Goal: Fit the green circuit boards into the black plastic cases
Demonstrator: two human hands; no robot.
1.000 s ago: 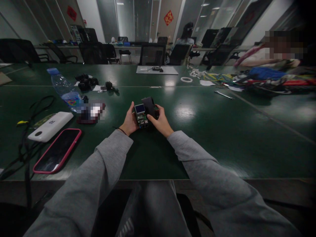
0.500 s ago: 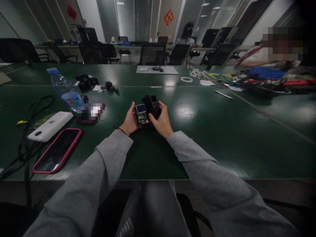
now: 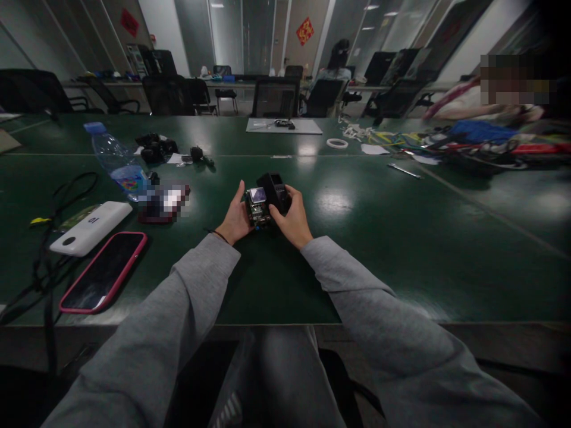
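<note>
In the head view, my left hand [image 3: 236, 218] holds a small circuit board [image 3: 259, 215] with a little screen [image 3: 257, 195] at its top. My left thumb points up along the board's left side, and the fingers behind it are hidden. A black plastic case [image 3: 277, 189] with a rectangular opening is in my right hand [image 3: 292, 219], the thumb across its front and the fingers round its right side. The case overlaps the board's right edge. Both are held above the green table [image 3: 276, 279], close together.
To the left lie a phone in a pink case [image 3: 104, 272], a white power bank [image 3: 92, 228], a black strap [image 3: 42, 249] and a tilted plastic bottle [image 3: 116, 160]. A metal tool [image 3: 404, 171] and heaped cables [image 3: 482, 142] are at right. A person [image 3: 486, 107] sits beyond them.
The board has tilted, so its screen now looks bright instead of dark blue. The black case has turned and shifted slightly left over the board's edge. My arms stay almost still.
</note>
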